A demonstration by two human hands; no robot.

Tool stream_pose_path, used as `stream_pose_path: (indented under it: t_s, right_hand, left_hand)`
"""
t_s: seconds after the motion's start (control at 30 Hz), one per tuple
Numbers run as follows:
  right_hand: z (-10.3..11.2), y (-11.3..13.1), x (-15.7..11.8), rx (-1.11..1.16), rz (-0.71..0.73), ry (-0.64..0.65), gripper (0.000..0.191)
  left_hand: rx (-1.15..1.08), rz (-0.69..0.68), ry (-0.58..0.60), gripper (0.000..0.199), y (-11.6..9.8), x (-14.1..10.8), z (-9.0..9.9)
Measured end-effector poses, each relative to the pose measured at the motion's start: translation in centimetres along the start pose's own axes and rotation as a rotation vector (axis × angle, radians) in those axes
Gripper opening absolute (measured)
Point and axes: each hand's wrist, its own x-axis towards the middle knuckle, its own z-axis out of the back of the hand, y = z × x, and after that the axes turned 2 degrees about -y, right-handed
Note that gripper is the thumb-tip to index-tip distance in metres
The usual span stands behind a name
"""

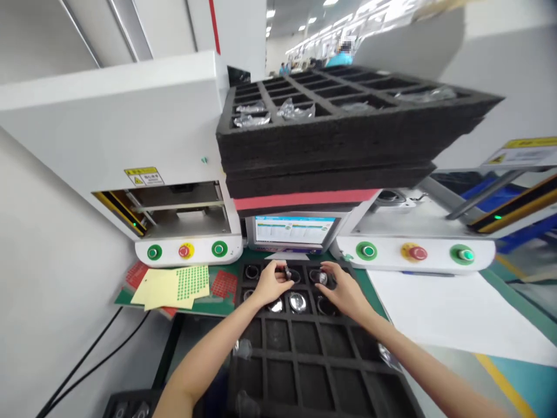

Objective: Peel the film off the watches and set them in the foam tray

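Note:
My left hand (273, 283) is closed over the back rows of a black foam tray (308, 358), pinching a small dark round part (287, 272) between thumb and fingers. To its right, my right hand (345, 291) has thumb and fingertips around a small shiny, clear-looking part (322, 278) at a back compartment. A silver-faced round piece (297, 302) lies in the second row between the hands. Another shiny piece (275, 305) sits below my left hand, partly covered. At the back left corner, a dark ring (251, 271) rests in its compartment.
A stack of black foam trays (331, 136) with plastic bags overhangs the monitor (296, 230). Machines with button panels (187, 251) flank it. Sticker sheets (172, 287) lie left, white paper (456, 313) right. Cables (87, 368) hang at lower left. A distant person (340, 57) is visible.

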Motion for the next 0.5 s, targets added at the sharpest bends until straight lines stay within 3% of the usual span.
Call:
stream_pose_path:
  t_s: [0.13, 0.3, 0.5]
  right_hand:
    - [-1.4, 0.1, 4.6, -0.063, 0.097, 0.169, 0.032]
    - [-2.3, -0.2, 6.4, -0.097, 0.144, 0.335, 0.031]
    - [-2.8, -1.3, 5.5, -0.104, 0.191, 0.278, 0.033]
  left_hand:
    - [0.094, -0.060, -0.015, 0.029, 0.5, 2.2, 0.3]
    - [0.257, -0.085, -0.027, 0.030, 1.1, 3.4, 2.1]
    - [0.442, -0.102, 0.010, 0.035, 1.2, 2.7, 3.2]
